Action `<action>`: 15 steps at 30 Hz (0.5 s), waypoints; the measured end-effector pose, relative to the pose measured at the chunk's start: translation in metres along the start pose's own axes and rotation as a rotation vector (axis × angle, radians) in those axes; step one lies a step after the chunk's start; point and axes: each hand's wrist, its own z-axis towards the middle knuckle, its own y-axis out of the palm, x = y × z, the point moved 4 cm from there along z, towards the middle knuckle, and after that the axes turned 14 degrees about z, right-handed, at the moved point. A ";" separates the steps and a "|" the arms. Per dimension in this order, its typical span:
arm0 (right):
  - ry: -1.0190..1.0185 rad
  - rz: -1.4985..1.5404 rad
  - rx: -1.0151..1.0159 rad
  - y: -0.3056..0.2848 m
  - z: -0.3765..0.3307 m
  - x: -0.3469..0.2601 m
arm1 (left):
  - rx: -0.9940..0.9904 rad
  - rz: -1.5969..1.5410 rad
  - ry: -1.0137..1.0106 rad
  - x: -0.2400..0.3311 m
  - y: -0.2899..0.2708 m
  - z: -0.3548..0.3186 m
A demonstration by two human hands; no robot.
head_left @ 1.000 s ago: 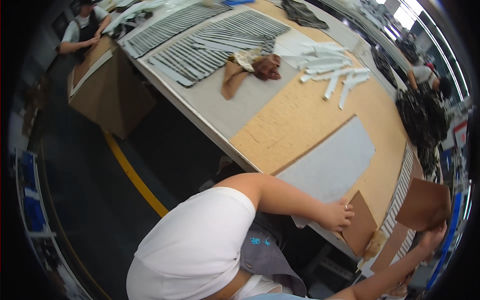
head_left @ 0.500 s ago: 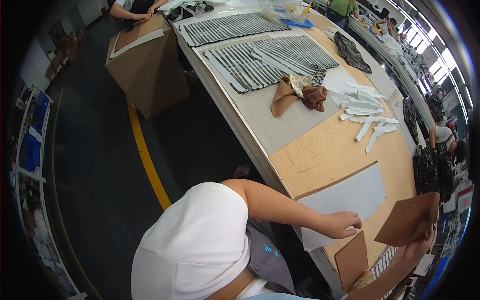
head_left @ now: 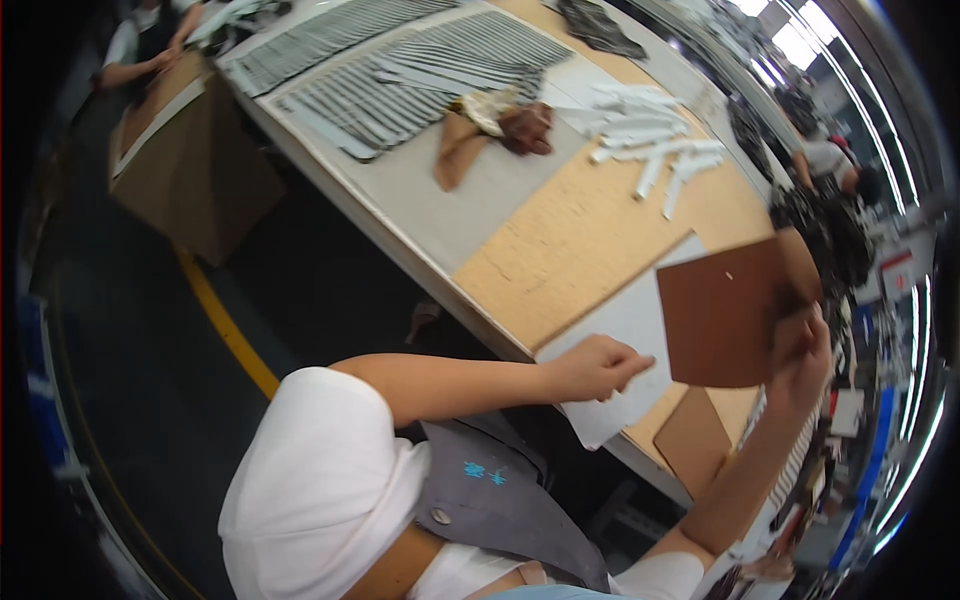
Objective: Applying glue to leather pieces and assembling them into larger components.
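Two brown leather pieces [head_left: 725, 325] [head_left: 692, 440], one grey sheet [head_left: 625, 330].

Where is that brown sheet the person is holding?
The brown sheet is at the right of the head view, held up in the right hand above the grey board, just right of the left hand.

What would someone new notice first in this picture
Probably the brown leather panel held up at right in the right hand, above the pale sheet that the left hand presses at the table's near edge. Farther back, rows of grey strips fan across the long table.
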 end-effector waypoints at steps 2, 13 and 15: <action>-0.029 -0.073 -0.011 0.013 -0.003 0.014 | -0.003 0.002 0.066 -0.015 -0.004 0.009; -0.057 -0.069 0.031 0.015 -0.014 0.027 | -0.036 -0.608 -0.175 -0.012 0.001 0.044; -0.046 -0.031 0.021 0.013 -0.013 0.031 | -0.012 -0.635 -0.138 -0.009 0.000 0.050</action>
